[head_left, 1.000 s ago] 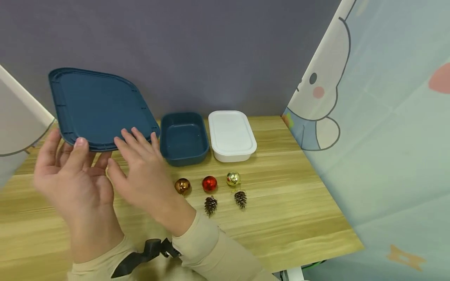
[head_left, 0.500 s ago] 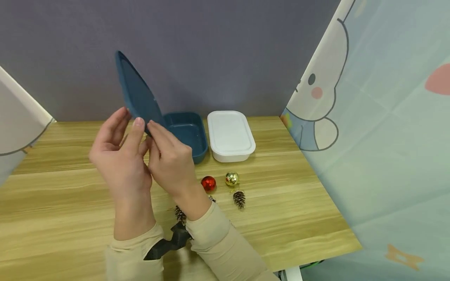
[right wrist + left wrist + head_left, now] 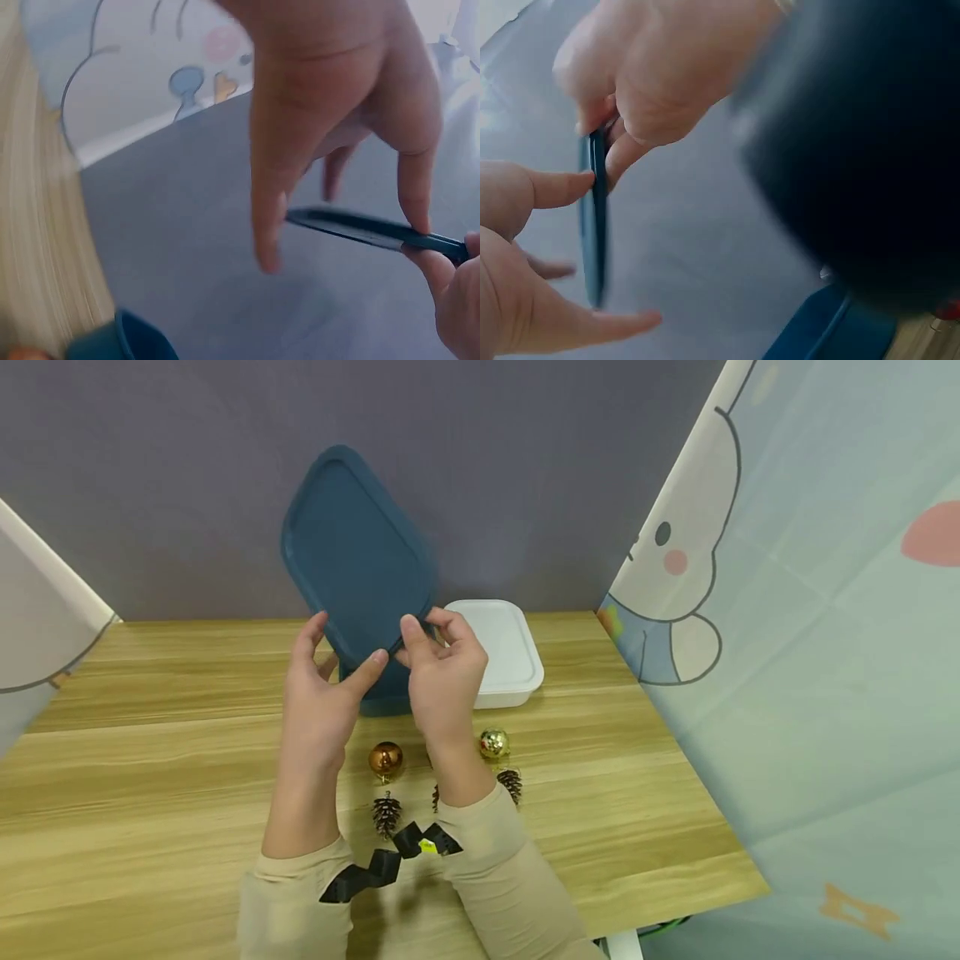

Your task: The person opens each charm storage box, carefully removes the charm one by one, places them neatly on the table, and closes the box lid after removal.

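Observation:
A dark blue plastic lid (image 3: 356, 547) stands tilted up in the air over the back of the table, its smooth face toward me. My right hand (image 3: 447, 681) pinches its lower right edge between thumb and fingers. With fingers spread, my left hand (image 3: 322, 714) touches the lid's bottom edge with the thumb while the other fingers lie along its left side. The left wrist view shows the lid (image 3: 594, 225) edge-on between both hands. Behind the lid and partly hidden by it is the open blue box (image 3: 386, 703).
A white lidded box (image 3: 510, 656) stands right of the blue one. In front lie an orange-brown bauble (image 3: 386, 760), a gold mirrored ball (image 3: 494, 742) and several pine cones, one pine cone (image 3: 387, 815) between my forearms. A grey wall (image 3: 525, 485) rises behind the wooden table (image 3: 150, 735).
The lid has swung from the left to the middle and turned from its ridged face to its smooth one. My right hand has taken its edge; my left fingers have spread.

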### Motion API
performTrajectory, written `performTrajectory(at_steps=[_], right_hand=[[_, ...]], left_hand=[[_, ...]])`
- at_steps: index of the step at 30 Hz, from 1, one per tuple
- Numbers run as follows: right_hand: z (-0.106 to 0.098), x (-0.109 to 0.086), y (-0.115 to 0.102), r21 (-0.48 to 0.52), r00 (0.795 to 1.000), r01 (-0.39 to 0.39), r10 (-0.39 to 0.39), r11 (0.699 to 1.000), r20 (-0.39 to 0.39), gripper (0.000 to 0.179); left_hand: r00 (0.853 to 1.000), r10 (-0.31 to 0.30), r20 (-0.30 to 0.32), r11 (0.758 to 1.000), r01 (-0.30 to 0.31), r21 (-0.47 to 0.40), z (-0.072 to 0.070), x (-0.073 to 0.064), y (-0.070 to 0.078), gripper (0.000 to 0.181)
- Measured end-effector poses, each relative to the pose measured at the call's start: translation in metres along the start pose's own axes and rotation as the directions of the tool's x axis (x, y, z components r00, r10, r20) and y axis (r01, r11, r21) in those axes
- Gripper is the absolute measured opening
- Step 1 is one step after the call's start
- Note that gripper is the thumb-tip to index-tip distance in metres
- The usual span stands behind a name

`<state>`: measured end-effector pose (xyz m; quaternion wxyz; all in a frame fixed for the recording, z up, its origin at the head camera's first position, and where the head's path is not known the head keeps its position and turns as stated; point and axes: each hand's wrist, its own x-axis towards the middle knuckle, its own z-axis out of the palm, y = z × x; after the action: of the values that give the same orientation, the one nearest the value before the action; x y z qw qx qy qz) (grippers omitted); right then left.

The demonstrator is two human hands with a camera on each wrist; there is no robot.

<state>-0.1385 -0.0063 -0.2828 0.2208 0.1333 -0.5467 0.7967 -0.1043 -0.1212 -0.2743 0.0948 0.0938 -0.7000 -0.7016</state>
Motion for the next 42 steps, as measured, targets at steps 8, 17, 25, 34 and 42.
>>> performTrajectory(at_steps=[8, 17, 25, 34, 42], right_hand=[[-0.02, 0.02, -0.012, 0.23, 0.959, -0.277, 0.282, 0.933, 0.015, 0.044], [-0.062, 0.046, -0.021, -0.506, 0.893, -0.321, 0.433, 0.801, 0.119, 0.074], [-0.071, 0.055, 0.009, -0.847, 0.807, -0.192, 0.57, 0.496, 0.151, 0.075], [-0.07, 0.05, 0.04, -0.923, 0.716, -0.194, 0.691, 0.332, 0.098, 0.082], [-0.069, 0.041, 0.051, -0.963, 0.686, -0.096, 0.718, 0.25, 0.118, 0.072]], left_hand=[[0.994, 0.111, 0.015, 0.985, -0.108, -0.136, -0.001, 0.005, 0.007, 0.113], [0.977, 0.083, 0.198, 0.973, -0.122, 0.194, -0.018, 0.02, -0.004, 0.109], [0.981, 0.038, 0.192, 0.857, -0.131, 0.498, -0.019, 0.041, -0.021, 0.109], [0.961, -0.139, 0.241, 0.831, -0.019, 0.556, -0.022, 0.06, -0.054, 0.095], [0.941, -0.239, 0.238, 0.789, 0.045, 0.613, -0.016, 0.064, -0.07, 0.098]])
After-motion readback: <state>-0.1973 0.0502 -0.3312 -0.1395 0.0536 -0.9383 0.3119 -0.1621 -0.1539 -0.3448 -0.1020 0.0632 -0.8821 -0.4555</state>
